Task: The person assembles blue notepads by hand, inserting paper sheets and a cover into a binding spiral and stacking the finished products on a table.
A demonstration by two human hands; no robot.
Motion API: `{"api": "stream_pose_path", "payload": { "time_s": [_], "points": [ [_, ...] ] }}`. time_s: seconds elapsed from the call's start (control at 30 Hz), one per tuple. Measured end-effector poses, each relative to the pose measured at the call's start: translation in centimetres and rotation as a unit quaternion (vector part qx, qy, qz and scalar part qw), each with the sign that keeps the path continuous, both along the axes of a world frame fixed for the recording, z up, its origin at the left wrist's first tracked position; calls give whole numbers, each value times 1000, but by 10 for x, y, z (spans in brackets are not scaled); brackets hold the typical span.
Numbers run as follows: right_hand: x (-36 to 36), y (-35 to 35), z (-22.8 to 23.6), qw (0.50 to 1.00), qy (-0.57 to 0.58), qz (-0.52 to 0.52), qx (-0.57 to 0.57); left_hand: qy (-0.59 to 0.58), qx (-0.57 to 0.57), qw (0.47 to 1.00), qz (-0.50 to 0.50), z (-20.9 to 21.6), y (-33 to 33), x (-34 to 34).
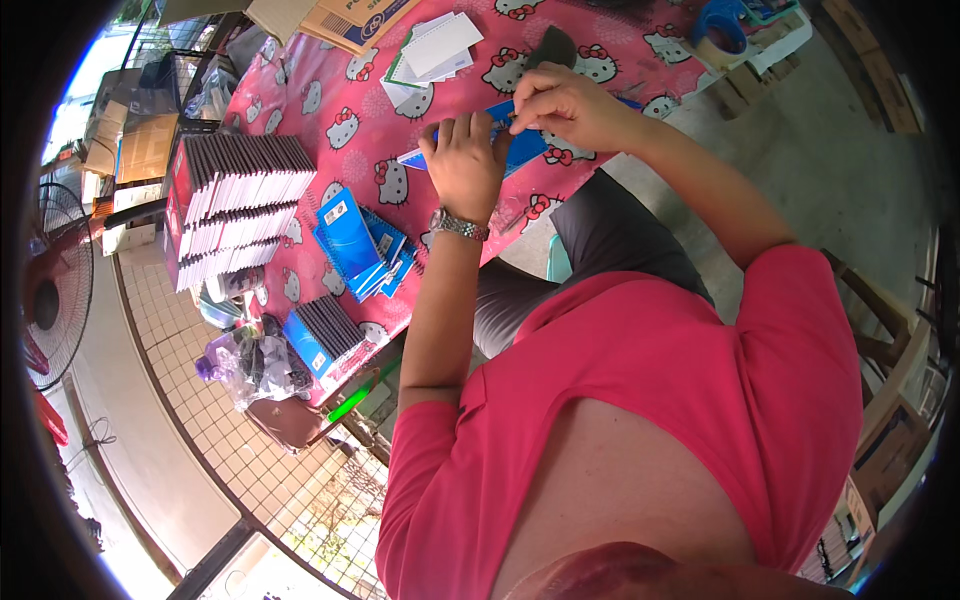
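Bracing the blue notebook (527, 148) near the table edge (518, 216) helps, my left hand (466, 170) curled on it, right hand (562, 106) pinched, its hold unclear.

– What's the tablecloth (335, 165) beneath the tall notebook stack (240, 205) made of?
– Smooth, plastic-looking stuff with a slight sheen.
– And right of the stack?
– Glossy blue notebooks (345, 235); farther right, a smooth blue cover (525, 152) and a shiny metal wristwatch (462, 227).
– On the stack's near side?
– A crinkled, clear plastic bag (250, 368).
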State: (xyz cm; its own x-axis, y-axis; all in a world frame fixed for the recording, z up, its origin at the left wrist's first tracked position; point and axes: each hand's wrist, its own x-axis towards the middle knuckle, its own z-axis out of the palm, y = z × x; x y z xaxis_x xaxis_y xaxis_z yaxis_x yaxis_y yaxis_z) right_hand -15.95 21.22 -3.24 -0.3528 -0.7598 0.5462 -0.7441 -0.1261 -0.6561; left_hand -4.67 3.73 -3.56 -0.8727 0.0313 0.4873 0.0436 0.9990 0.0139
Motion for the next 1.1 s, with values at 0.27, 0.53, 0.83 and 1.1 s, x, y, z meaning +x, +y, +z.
{"api": "stream_pose_path", "payload": {
  "time_s": [0.27,0.53,0.83,1.1],
  "points": [
    [6,-1,2,998,39,-57,-5,-7,26,1000,-16,2,-1,0],
    [17,-2,-1,966,-248,-37,62,-4,23,999,-28,4,-1,6],
    [8,-5,-1,992,85,-93,9,-15,27,999,-15,2,-3,0],
    [16,-2,16,974,-181,-11,134,-27,51,997,-44,10,0,11]
  ]
}}
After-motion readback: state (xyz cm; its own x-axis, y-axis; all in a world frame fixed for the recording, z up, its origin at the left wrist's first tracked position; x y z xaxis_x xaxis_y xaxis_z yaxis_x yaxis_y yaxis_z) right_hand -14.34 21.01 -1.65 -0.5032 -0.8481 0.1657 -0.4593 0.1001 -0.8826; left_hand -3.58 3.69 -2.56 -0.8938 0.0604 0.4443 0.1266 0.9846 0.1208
